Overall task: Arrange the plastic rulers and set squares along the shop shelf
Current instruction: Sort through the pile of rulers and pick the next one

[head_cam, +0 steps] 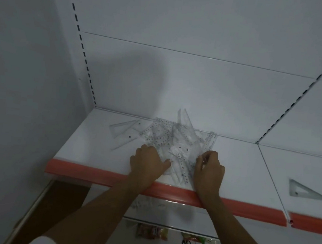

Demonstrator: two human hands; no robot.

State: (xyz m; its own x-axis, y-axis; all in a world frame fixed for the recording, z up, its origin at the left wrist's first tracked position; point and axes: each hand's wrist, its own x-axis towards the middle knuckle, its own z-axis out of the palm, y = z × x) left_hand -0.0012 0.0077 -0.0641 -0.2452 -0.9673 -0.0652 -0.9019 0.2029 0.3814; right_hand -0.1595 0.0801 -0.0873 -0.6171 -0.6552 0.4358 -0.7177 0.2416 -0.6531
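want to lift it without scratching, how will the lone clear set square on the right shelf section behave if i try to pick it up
The set square lies flat on the smooth white shelf, so it will probably slide rather than lift; drag it to the red edge first. It looks thin and hollow-centred, so likely light and fairly stiff.

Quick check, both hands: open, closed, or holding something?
Left hand: open, fingers spread flat on the pile of clear rulers and set squares.
Right hand: fingers curled, pinching a piece at the pile's right edge.
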